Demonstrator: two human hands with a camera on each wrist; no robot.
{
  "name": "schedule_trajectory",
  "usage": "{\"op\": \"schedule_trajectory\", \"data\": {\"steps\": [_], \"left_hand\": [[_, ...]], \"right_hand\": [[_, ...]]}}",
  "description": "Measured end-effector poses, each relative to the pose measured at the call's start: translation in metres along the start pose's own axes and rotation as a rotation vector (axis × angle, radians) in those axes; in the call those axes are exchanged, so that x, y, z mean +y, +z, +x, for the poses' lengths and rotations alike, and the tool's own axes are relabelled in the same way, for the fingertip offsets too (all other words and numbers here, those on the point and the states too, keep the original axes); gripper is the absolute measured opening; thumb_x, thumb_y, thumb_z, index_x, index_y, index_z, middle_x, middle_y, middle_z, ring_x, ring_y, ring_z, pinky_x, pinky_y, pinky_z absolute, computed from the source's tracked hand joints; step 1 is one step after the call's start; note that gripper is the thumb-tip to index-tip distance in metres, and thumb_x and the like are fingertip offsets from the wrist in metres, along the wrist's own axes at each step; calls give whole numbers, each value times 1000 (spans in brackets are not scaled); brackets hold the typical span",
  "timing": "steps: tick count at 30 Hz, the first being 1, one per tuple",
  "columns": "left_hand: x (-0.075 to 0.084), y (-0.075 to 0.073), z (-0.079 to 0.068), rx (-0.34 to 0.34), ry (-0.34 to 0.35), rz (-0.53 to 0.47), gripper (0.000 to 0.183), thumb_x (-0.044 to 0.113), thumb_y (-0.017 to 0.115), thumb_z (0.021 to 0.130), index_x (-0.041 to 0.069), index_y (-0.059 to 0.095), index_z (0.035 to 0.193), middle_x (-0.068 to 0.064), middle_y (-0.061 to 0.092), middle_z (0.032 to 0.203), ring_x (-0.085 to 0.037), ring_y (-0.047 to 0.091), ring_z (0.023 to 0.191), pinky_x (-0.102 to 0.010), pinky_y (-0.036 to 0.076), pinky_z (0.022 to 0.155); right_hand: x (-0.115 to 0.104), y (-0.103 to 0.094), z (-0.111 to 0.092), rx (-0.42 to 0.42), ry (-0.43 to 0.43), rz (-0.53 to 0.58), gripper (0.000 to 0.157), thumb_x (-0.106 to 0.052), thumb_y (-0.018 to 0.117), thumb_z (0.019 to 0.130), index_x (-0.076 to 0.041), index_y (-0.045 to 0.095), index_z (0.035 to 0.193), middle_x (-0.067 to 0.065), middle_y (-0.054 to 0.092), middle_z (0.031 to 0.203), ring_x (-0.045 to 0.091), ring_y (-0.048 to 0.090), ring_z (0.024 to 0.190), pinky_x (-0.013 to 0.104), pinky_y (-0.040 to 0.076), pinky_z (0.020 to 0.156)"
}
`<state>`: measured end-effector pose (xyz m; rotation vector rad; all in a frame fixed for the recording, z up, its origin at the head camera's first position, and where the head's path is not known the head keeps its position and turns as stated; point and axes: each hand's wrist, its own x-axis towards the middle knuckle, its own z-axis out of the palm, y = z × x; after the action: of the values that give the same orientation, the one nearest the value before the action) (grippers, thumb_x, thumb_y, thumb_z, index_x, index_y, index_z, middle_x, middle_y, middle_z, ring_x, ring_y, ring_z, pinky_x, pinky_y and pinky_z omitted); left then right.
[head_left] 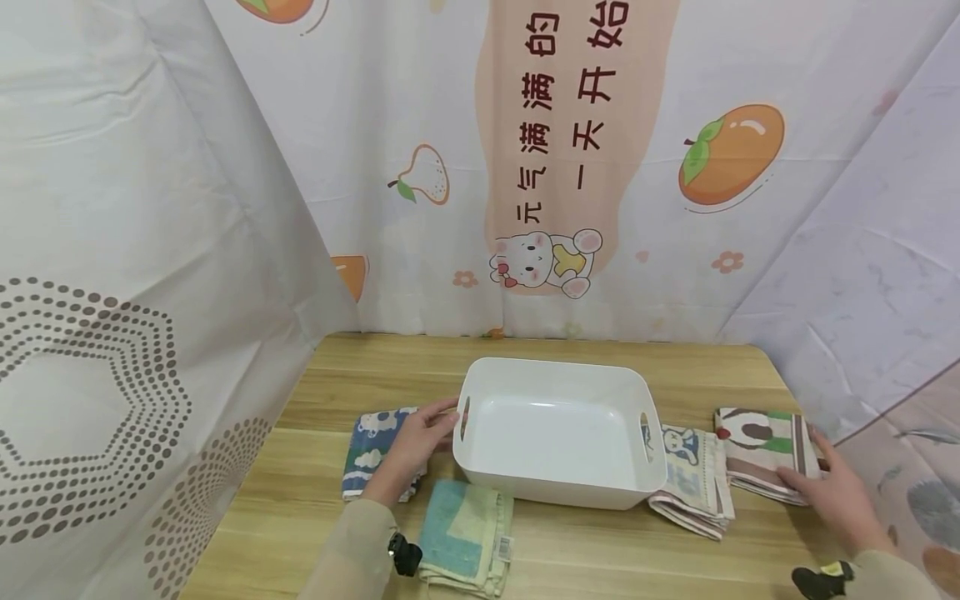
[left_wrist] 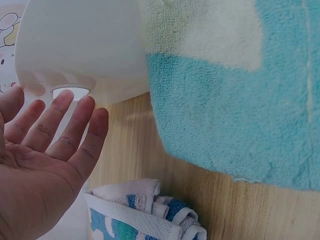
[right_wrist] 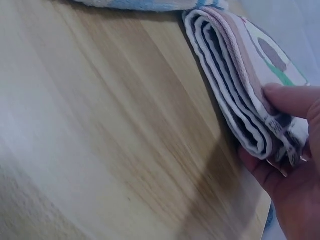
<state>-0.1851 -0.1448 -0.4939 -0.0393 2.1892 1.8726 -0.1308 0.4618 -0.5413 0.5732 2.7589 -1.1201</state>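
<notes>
My right hand (head_left: 840,492) pinches the outer edge of a folded towel (head_left: 765,475) with brown, green and white patterns, thumb on top and fingers underneath. In the right wrist view the layers of this towel (right_wrist: 235,85) show along its side. My left hand (left_wrist: 50,150) has its fingers loosely extended, fingertips right at the handle hole of a white plastic basin (head_left: 555,487). The basin stands in the middle of the wooden table with nothing inside. Under the left forearm lies a folded blue towel (head_left: 367,450) with white bear patterns.
A folded teal and cream towel (head_left: 453,533) lies in front of the basin's left corner. Another folded towel, light blue and white (head_left: 697,479), lies against its right side, partly hidden by it. Printed curtains (head_left: 420,275) hang behind the wooden table (head_left: 600,550).
</notes>
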Motion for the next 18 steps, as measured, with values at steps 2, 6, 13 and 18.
{"op": "schedule_trajectory", "data": {"steps": [2,6,13,18], "left_hand": [[0,0,0,-1,4,0,46,35,59,93,18,51,135,-9,61,121,-24,60,107,-48,50,88],[0,0,0,4,-1,2,46,35,59,93,19,52,135,-9,62,121,-24,61,106,-48,50,88],[0,-1,1,10,-16,7,45,39,60,91,24,53,133,-5,63,119,-22,61,105,-48,50,88],[0,-2,0,14,-28,29,44,41,60,91,26,54,132,-4,62,120,-23,59,108,-48,49,89]], "right_hand": [[1,-1,-1,-9,5,28,104,-57,57,86,-8,-11,147,46,14,136,62,21,119,71,22,93],[5,-2,-5,16,-39,58,96,-50,58,89,-8,-5,149,46,22,134,56,30,116,51,39,92],[10,-6,-9,-15,-60,267,89,-40,60,92,-7,1,150,42,22,134,-16,42,78,16,51,62],[15,-7,-9,-31,-44,317,86,-40,58,93,-9,1,150,41,24,132,-14,48,75,24,55,64]]}}
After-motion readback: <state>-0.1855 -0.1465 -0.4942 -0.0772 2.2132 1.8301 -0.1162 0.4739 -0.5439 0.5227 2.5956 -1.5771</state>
